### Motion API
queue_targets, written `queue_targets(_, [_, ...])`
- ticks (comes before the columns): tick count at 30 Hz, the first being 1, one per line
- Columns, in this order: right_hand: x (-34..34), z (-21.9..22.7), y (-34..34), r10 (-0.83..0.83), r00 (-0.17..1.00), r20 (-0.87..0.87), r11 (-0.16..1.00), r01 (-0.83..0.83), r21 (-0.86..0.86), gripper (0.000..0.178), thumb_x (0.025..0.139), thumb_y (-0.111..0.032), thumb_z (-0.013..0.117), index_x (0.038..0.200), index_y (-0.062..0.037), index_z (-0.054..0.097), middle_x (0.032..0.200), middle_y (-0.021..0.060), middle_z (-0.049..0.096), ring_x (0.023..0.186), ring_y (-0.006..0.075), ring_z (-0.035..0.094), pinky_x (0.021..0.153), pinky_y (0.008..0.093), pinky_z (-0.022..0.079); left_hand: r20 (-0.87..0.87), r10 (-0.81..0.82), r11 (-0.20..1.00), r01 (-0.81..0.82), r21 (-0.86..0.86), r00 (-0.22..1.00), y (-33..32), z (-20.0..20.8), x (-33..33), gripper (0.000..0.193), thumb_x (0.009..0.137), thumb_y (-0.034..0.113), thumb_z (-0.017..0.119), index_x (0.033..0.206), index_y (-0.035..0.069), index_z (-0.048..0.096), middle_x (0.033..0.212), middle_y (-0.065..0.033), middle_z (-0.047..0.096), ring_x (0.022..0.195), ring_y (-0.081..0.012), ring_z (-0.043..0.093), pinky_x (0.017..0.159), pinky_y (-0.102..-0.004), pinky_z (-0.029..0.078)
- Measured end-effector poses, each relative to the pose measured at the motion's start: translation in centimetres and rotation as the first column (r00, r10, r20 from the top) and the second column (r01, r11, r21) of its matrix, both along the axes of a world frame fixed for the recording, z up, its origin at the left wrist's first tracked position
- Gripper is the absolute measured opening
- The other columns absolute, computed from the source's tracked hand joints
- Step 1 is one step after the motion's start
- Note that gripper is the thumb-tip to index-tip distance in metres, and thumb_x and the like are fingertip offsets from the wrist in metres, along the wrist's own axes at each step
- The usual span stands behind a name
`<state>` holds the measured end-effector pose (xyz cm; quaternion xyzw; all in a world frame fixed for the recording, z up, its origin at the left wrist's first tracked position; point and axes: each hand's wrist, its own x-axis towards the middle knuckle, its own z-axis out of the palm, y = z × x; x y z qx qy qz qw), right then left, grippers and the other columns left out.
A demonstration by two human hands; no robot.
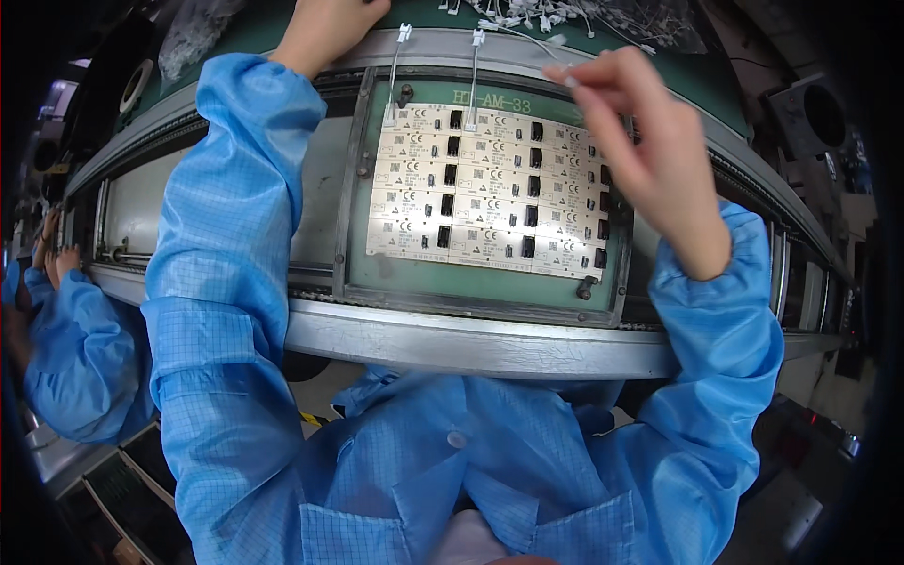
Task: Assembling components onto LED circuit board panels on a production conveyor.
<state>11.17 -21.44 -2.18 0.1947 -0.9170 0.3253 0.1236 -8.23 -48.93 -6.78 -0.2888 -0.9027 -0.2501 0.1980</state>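
Before me lies a green carrier (414,282) in a dark frame. It bears a panel of pale, printed circuit boards (490,202) with black components. Two short white cables (475,80) reach from the panel's far edge up over the metal rail, each with a white plug at its end. Above the carrier's far right corner, my right hand (650,132) pinches a small white connector, apparently the end of another white cable. My left hand (330,33) is beyond the rail at the top left; its fingers are mostly cut off by the picture's edge.
A pile of loose white cables (546,11) lies on the green surface beyond the rail, with clear plastic bags (193,38) at far left. The conveyor's near metal rail (471,344) runs between me and the carrier. Another person's blue sleeve (80,353) is at left.
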Motion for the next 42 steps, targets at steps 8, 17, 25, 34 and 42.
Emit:
queue_targets(8, [1.3, -2.9, -0.5, -0.002, 0.979, -0.204, 0.957, 0.061, 0.282, 0.01, 0.086, -0.007, 0.07, 0.095, -0.0087, 0.065, 0.091, 0.0039, 0.061, 0.093, 0.0255, 0.059, 0.087, 0.0374, 0.036, 0.431, -0.406, 0.692, -0.037, 0.721, 0.806, 1.1, 4.1, 2.9, 0.014, 0.096, 0.008, 0.067, 0.107, -0.001, 0.067, 0.096, -0.0095, 0.072, 0.089, -0.0158, 0.068, 0.083, -0.0265, 0.053])
queue_targets(17, [2.0, -1.8, -0.7, -0.013, 0.988, -0.153, 0.961, 0.054, 0.269, 0.009, 0.084, -0.005, 0.073, 0.091, -0.0075, 0.068, 0.09, 0.0031, 0.059, 0.094, 0.023, 0.058, 0.088, 0.0369, 0.035, 0.301, -0.428, 0.66, 0.068, 0.748, 0.852, 0.7, 5.9, 5.3, 0.014, 0.096, 0.003, 0.068, 0.109, -0.002, 0.067, 0.097, -0.0055, 0.072, 0.088, -0.0107, 0.067, 0.081, -0.0229, 0.053])
queue_targets(25, [1.9, -1.0, -0.9, 0.006, 0.995, -0.097, 0.944, 0.026, 0.328, 0.008, 0.086, -0.004, 0.071, 0.094, -0.0062, 0.069, 0.092, 0.004, 0.06, 0.092, 0.0246, 0.058, 0.088, 0.0366, 0.036, -0.054, -0.186, 0.966, 0.193, 0.172, 0.981, -3.2, 5.3, 13.1, 0.012, 0.091, 0.002, 0.072, 0.103, 0.0, 0.072, 0.102, -0.0103, 0.074, 0.092, -0.0251, 0.07, 0.086, -0.0325, 0.051])
queue_targets(34, [-1.9, -0.6, 0.8, -0.04, 0.968, -0.247, 0.92, 0.133, 0.37, 0.02, 0.089, -0.011, 0.066, 0.108, -0.0047, 0.067, 0.096, 0.0108, 0.062, 0.098, 0.0318, 0.062, 0.084, 0.043, 0.045, 0.071, -0.093, 0.987, 0.101, -0.127, 0.993, -2.7, 3.9, 16.5, 0.008, 0.082, 0.015, 0.078, 0.088, 0.014, 0.073, 0.095, 0.0027, 0.069, 0.103, -0.0243, 0.059, 0.092, -0.0417, 0.036])
queue_targets(42, [-3.9, 0.8, -0.2, -0.223, 0.973, -0.066, 0.937, 0.233, 0.261, 0.012, 0.089, -0.01, 0.064, 0.096, 0.0001, 0.067, 0.09, 0.0158, 0.067, 0.092, 0.035, 0.064, 0.084, 0.0423, 0.049, 0.081, -0.054, 0.968, 0.072, -0.238, 0.995, -2.7, 5.2, 16.2, 0.005, 0.081, 0.015, 0.079, 0.085, 0.013, 0.077, 0.096, 0.0029, 0.068, 0.104, -0.025, 0.058, 0.093, -0.0434, 0.037])
